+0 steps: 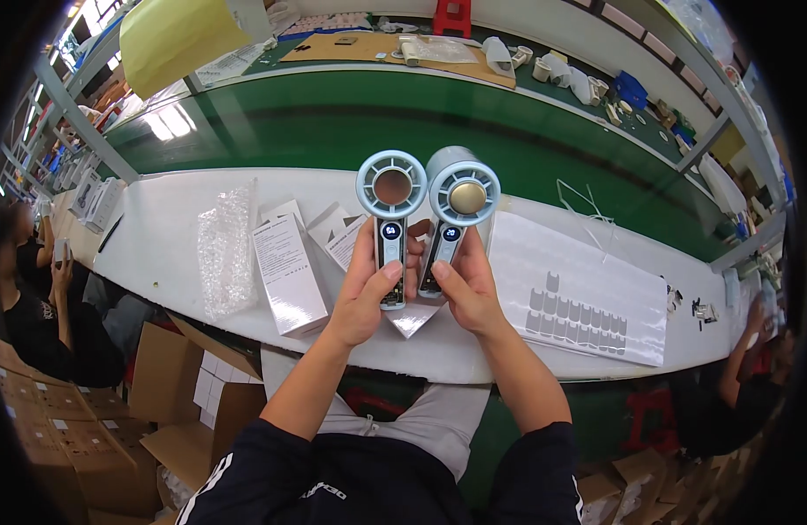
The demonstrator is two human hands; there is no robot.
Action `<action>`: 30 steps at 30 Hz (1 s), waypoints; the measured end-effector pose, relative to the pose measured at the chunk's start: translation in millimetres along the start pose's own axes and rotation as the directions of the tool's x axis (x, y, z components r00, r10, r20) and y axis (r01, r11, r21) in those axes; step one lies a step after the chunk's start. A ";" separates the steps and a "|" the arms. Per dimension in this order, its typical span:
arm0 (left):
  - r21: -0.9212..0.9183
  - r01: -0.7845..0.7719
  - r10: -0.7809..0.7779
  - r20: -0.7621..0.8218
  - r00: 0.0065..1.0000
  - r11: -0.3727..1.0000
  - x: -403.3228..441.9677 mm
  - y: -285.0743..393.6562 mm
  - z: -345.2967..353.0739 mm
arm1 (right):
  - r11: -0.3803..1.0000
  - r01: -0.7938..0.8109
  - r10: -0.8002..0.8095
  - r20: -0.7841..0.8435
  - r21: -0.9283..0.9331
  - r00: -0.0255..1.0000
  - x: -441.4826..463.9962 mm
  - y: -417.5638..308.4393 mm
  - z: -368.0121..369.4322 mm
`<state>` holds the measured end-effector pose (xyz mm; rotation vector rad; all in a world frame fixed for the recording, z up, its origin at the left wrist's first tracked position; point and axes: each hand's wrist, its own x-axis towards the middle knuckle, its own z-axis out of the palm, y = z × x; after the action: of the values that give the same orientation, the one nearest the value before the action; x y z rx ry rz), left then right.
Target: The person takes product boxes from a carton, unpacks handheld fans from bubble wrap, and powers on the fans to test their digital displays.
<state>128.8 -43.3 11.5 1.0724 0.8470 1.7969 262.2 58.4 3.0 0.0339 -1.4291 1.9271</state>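
Note:
My left hand (361,302) is closed around the handle of a light-blue handheld fan (392,185), thumb pressed on the handle's lower front. Close beside it, my right hand (470,296) grips a second light-blue handheld fan (467,198), its thumb also on the handle. Both fans are upright, with round grilles and small lit number displays facing me. The right fan's head is turned slightly, so its side shows. Behind and below my hands lie white printed boxes (288,273), partly hidden by the left hand and fan.
Bubble wrap (227,254) lies left on the white table (163,210). A sheet of grey stickers (587,289) is at right, with small black parts (704,312) beyond. Open cartons (165,372) stand lower left. Other people (36,306) sit at both sides.

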 end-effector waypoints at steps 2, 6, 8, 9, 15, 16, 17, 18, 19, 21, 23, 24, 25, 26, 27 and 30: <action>0.010 0.003 -0.003 -0.003 1.000 1.000 -0.5 -1.6 -1.8 | 1.000 0.007 -0.007 0.010 0.015 1.000 0.1 -2.4 2.4; 0.014 -0.001 0.001 0.009 1.000 1.000 0.2 -3.1 -3.4 | 0.998 -0.018 0.016 0.024 0.055 1.000 -0.3 -3.9 2.7; 0.015 -0.009 0.009 0.004 1.000 1.000 0.3 -2.0 -1.7 | 1.000 -0.006 0.005 0.017 0.031 1.000 0.5 -2.6 1.9; 0.016 -0.015 0.015 0.001 1.000 1.000 0.4 -1.3 -0.5 | 1.000 -0.006 0.006 0.016 0.023 1.000 1.2 -2.8 1.7; 0.000 -0.001 0.001 -0.011 1.000 1.000 -0.5 -1.0 1.1 | 0.999 -0.034 0.034 -0.007 0.019 0.999 0.0 -4.6 3.4; 0.002 0.003 -0.003 -0.006 1.000 1.000 -0.7 -1.5 -0.1 | 0.999 -0.035 0.035 -0.003 0.025 0.999 0.0 -4.7 3.3; 0.004 0.006 -0.006 -0.001 1.000 1.000 -0.8 -2.1 -1.5 | 0.999 -0.035 0.035 0.001 0.031 0.999 0.2 -4.6 3.2; 0.005 0.011 -0.011 0.005 1.000 1.000 -0.8 -2.5 -2.2 | 0.999 -0.025 0.025 -0.001 0.029 1.000 0.2 -3.7 2.9; 0.005 0.006 -0.006 0.003 1.000 1.000 -0.9 -2.4 -1.9 | 0.999 -0.016 0.016 -0.002 0.028 1.000 -0.1 -2.3 2.5; 0.007 -0.005 0.005 -0.001 1.000 1.000 -1.2 -1.8 -0.8 | 1.000 -0.010 0.010 -0.002 0.020 1.000 -0.7 -2.1 2.7; 0.000 0.003 -0.003 -0.014 1.000 1.000 -1.1 -1.5 0.7 | 1.000 -0.013 0.013 0.003 0.009 1.000 -0.1 -5.0 3.7; -0.004 0.008 -0.008 -0.021 1.000 1.000 -1.4 -1.5 0.9 | 1.000 -0.012 0.012 -0.001 0.007 1.000 -0.5 -5.4 4.7; 0.003 0.004 -0.004 -0.010 1.000 1.000 -0.9 -2.0 -0.6 | 1.000 -0.010 0.010 -0.006 0.004 1.000 -0.7 -5.9 5.2; 0.010 -0.001 0.001 0.002 1.000 1.000 -0.7 -3.0 -3.0 | 1.000 -0.009 0.009 -0.009 0.001 1.000 -0.6 -6.1 5.4; 0.015 -0.004 0.003 0.012 1.000 1.000 -1.0 -4.1 -4.0 | 1.000 -0.007 0.007 -0.009 -0.005 1.000 -0.7 -5.9 4.5; -0.001 0.001 -0.001 -0.007 1.000 1.000 -1.4 -1.4 0.0 | 1.000 -0.004 0.004 -0.003 0.001 1.000 -0.3 -2.5 3.9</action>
<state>129.7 -44.0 9.8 1.0655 0.8505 1.8013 262.3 55.2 6.4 0.0293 -1.4271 1.9308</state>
